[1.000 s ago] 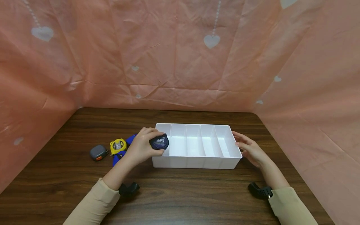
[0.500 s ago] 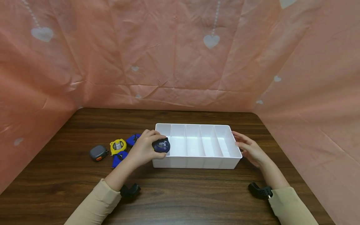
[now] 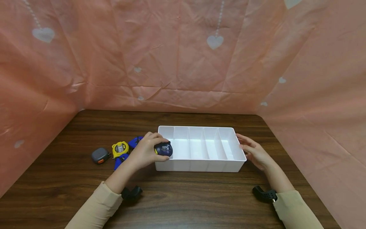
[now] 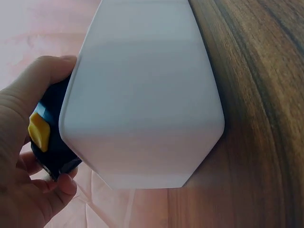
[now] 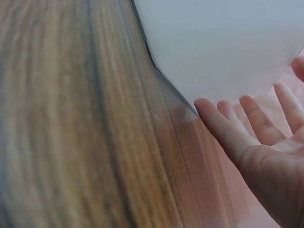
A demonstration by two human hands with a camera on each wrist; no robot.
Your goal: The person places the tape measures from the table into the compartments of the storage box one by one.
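My left hand (image 3: pixel 145 149) grips a dark blue tape measure (image 3: pixel 164 149) marked 5m and holds it in the leftmost compartment of the white divided tray (image 3: pixel 200 165). In the left wrist view the tape measure (image 4: pixel 50 137), with its yellow button, shows behind the tray's corner (image 4: pixel 142 109) in my left hand (image 4: pixel 23 156). My right hand (image 3: pixel 253 152) rests with straight fingers against the tray's right end. The right wrist view has those fingers (image 5: pixel 237 128) beside the tray wall (image 5: pixel 223 42).
On the wooden table (image 3: pixel 183 197), left of the tray, lie a yellow tape measure (image 3: pixel 120 148), a grey one (image 3: pixel 99 155) and blue pieces (image 3: pixel 120 160). Pink cloth walls (image 3: pixel 183 54) close in the back and both sides.
My left hand has turned the blue tape measure and lowered it slightly into the leftmost compartment. My right hand has stayed at the tray's right end.
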